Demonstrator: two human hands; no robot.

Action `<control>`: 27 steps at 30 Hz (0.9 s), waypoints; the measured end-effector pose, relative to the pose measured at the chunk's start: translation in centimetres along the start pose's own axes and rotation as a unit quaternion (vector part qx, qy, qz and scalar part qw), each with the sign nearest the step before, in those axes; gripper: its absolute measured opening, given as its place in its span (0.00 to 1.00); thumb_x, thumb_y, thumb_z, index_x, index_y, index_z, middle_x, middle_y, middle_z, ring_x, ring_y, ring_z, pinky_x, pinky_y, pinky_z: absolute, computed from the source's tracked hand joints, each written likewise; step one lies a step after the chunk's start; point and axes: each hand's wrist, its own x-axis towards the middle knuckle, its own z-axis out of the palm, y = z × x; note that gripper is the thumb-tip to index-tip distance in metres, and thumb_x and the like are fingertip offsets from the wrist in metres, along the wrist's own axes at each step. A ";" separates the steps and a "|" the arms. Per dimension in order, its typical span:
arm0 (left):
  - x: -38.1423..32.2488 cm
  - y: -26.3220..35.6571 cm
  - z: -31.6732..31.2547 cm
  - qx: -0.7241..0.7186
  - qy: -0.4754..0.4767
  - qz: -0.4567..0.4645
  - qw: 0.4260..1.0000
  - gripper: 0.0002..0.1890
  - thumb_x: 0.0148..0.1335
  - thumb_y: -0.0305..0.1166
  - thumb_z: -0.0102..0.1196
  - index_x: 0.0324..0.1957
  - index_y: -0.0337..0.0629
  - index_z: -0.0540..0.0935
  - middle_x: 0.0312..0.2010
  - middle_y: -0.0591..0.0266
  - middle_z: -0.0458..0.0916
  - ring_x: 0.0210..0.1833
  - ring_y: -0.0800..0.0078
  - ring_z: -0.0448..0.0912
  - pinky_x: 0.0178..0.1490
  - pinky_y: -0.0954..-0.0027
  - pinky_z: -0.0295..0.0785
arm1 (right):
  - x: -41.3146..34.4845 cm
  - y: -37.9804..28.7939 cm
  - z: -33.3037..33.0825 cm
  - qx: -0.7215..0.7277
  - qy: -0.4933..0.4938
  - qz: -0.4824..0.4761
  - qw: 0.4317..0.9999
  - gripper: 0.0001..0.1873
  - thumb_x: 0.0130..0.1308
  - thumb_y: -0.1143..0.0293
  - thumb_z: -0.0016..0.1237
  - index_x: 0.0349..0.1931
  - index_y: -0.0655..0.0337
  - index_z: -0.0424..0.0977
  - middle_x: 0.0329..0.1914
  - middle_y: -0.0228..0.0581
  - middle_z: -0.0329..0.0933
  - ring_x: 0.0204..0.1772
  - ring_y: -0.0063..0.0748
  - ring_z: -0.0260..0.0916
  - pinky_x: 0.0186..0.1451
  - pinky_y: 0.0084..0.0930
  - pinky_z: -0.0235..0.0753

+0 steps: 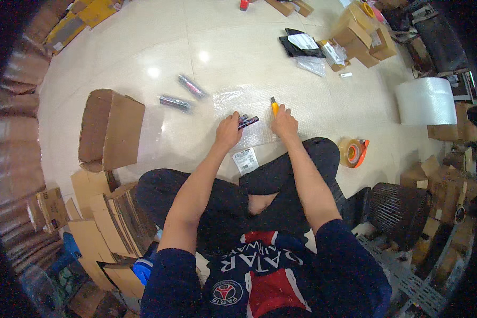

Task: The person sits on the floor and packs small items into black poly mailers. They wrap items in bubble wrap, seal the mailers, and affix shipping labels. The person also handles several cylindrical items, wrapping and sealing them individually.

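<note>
My left hand [227, 129] grips a small bunch of dark patterned sticks or tubes [249, 122] by one end; how many is hard to tell. In my right hand [285, 123] is a yellow utility knife [276, 108], its dark tip pointing away from me. Under both hands a sheet of clear bubble wrap [258, 97] lies spread on the floor. Beyond my left hand rest two bubble-wrapped cylindrical bundles [191, 86] [175, 103], a little apart. A white printed label [246, 161] lies between my hands and my crossed legs.
An open cardboard box [121, 133] stands at left, above stacked flat cardboard [121, 222]. By my right knee sits a tape roll in an orange dispenser [354, 152]. Farther right is a bubble wrap roll [427, 101]. Black parcels [300, 43] and cardboard boxes [357, 35] lie at upper right.
</note>
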 end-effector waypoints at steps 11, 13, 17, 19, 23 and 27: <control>-1.8 3.3 -0.6 0.184 -0.050 0.084 0.978 0.26 0.60 0.25 0.63 0.62 0.43 0.73 0.55 0.48 0.76 0.62 0.47 0.78 0.57 0.44 0.81 | -2.4 -0.5 3.7 0.068 -0.043 -0.235 0.969 0.23 0.62 0.77 0.56 0.56 0.66 0.64 0.56 0.62 0.71 0.52 0.69 0.79 0.52 0.57 0.81; -2.2 2.8 -1.1 0.135 -0.056 0.103 0.984 0.28 0.58 0.25 0.66 0.62 0.44 0.74 0.55 0.48 0.75 0.62 0.47 0.77 0.58 0.45 0.80 | -2.4 -0.3 3.6 0.062 -0.044 -0.241 0.968 0.25 0.62 0.77 0.57 0.58 0.66 0.64 0.56 0.61 0.71 0.52 0.68 0.79 0.53 0.56 0.81; -2.5 1.8 -1.1 0.056 -0.020 0.152 0.987 0.30 0.54 0.25 0.69 0.61 0.44 0.76 0.54 0.48 0.75 0.61 0.47 0.77 0.60 0.47 0.78 | -3.0 -0.8 2.9 0.089 -0.009 -0.314 0.945 0.29 0.62 0.78 0.58 0.63 0.62 0.63 0.56 0.58 0.70 0.52 0.66 0.80 0.53 0.54 0.82; -2.5 1.6 -0.8 0.022 -0.041 0.155 0.987 0.30 0.53 0.25 0.70 0.60 0.42 0.78 0.55 0.49 0.76 0.62 0.49 0.76 0.61 0.47 0.76 | -3.3 -1.2 2.6 0.068 -0.040 -0.341 0.937 0.31 0.62 0.78 0.60 0.65 0.59 0.64 0.55 0.56 0.70 0.52 0.65 0.80 0.53 0.54 0.82; -3.6 1.5 -0.5 0.108 0.029 0.095 0.989 0.26 0.53 0.22 0.68 0.57 0.41 0.79 0.52 0.50 0.76 0.59 0.48 0.77 0.61 0.49 0.76 | -3.8 -1.3 2.1 0.088 -0.055 -0.314 0.944 0.27 0.64 0.76 0.60 0.62 0.57 0.67 0.54 0.54 0.70 0.51 0.63 0.80 0.53 0.53 0.82; -4.3 0.0 -1.9 0.066 0.014 0.027 0.997 0.22 0.54 0.20 0.67 0.53 0.45 0.81 0.50 0.50 0.77 0.57 0.46 0.78 0.60 0.51 0.77 | -3.8 -0.9 2.3 0.119 -0.060 -0.311 0.941 0.21 0.66 0.75 0.59 0.58 0.59 0.69 0.53 0.53 0.71 0.52 0.62 0.80 0.54 0.52 0.81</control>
